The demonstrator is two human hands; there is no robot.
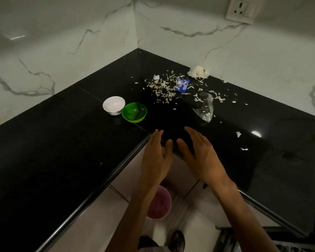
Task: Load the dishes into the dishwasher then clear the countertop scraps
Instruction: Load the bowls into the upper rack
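Note:
On the black corner countertop [62, 142] a white bowl [113, 105] stands beside a green bowl [134, 112]; the two touch. Pale vegetable scraps [162, 90] lie scattered near the back corner, with a blue wrapper [182, 85], a clear plastic bag [205, 108] and a white lump of scraps [198, 72] by the wall. My left hand [155, 157] and my right hand [201, 155] hover side by side over the counter's inner corner edge, fingers straight, holding nothing. Both are nearer to me than the bowls.
A pink bucket [159, 203] stands on the tiled floor below the counter's corner. A dishwasher rack [280, 246] shows at the bottom right. Small scraps [238, 134] lie on the right counter. A wall socket [242, 10] sits high on the right marble wall.

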